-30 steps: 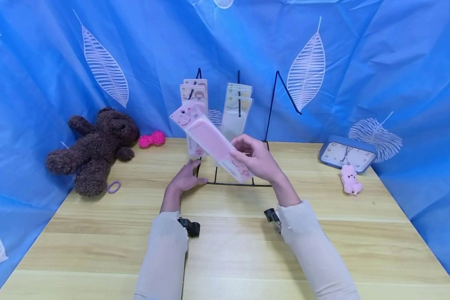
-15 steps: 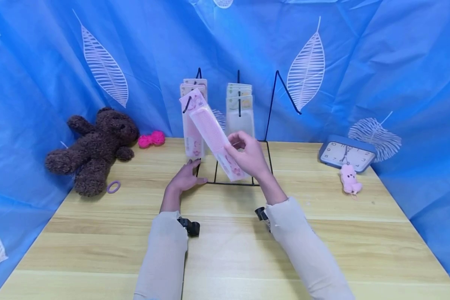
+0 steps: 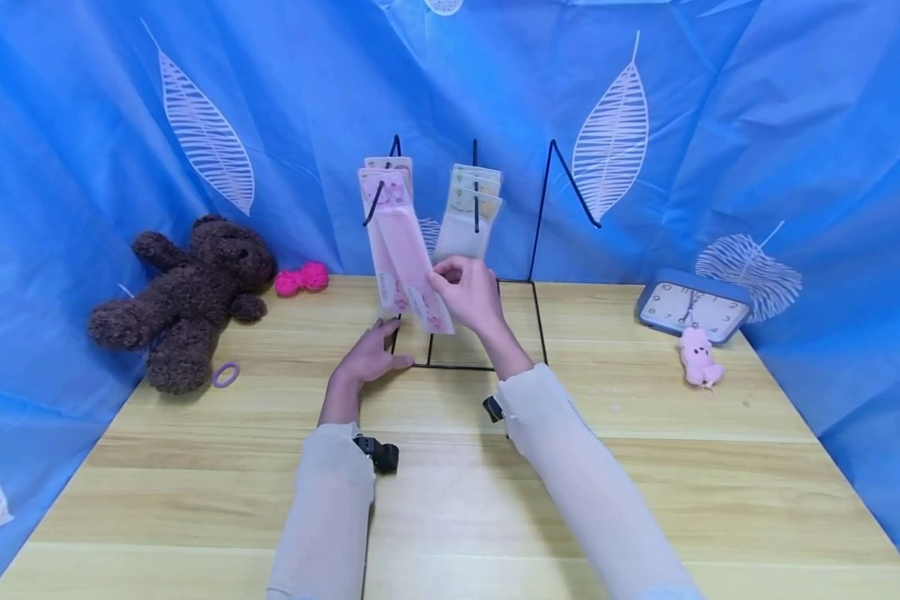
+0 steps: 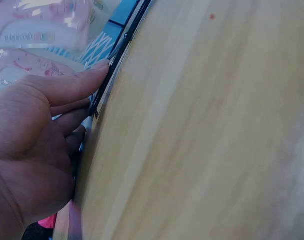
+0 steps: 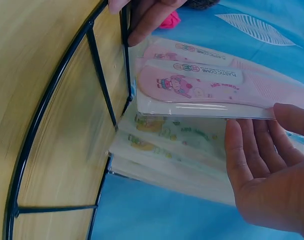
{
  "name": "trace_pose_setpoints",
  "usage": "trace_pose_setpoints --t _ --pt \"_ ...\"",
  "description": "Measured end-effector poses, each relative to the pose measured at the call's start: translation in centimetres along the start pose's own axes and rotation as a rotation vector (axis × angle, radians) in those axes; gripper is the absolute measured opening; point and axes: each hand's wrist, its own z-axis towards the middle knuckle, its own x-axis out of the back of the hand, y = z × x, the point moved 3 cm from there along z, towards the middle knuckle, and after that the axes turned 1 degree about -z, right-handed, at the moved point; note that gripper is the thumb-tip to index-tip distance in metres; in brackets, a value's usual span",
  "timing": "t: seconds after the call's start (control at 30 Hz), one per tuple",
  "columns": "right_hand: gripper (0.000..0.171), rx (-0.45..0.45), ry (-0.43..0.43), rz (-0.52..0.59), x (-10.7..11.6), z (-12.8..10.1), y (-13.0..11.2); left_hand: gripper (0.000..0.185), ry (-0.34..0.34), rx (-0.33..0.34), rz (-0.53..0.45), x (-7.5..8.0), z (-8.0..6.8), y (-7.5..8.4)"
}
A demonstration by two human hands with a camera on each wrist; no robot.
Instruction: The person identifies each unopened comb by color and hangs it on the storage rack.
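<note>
A black wire display rack [image 4: 124, 44] stands on the table with hooks at the top. My left hand [image 3: 367, 354] holds its front left base corner, thumb on the wire and fingers bent behind it. My right hand [image 3: 470, 292] pinches the edge of a pink packaged plastic comb [image 3: 407, 250] between thumb and fingers. The left hook passes through the top of this pack, which slants down to the right. Behind it, more pink comb packs [image 5: 212, 52] hang on the same hook. Pale green packs [image 3: 468, 204] hang on the middle hook, partly behind my right hand.
The right hook [image 3: 576, 183] of the rack bears no packs. A brown teddy bear [image 3: 202, 300], a pink yarn bundle [image 3: 302, 279] and a purple ring [image 3: 226, 375] lie at left. At right are a blue clock [image 3: 693, 306] and a pink plush toy [image 3: 697, 358]. Blue cloth hangs behind.
My right hand has moved left and up, bringing the pink comb pack onto the left hook and back toward the other pink packs. The left hand has stayed at the rack's base.
</note>
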Motion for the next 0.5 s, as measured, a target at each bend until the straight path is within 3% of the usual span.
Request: trace_pose_setpoints --t 0.2,0.5 --pt "0.019 -0.012 0.013 -0.043 -0.9 1.1 0.0 0.086 0.006 -0.011 -0.013 0.0 0.0 0.0" --pt "0.028 -0.022 -0.098 0.105 -1.4 0.4 0.1 0.085 0.008 -0.054 -0.036 -0.1 0.1 0.2"
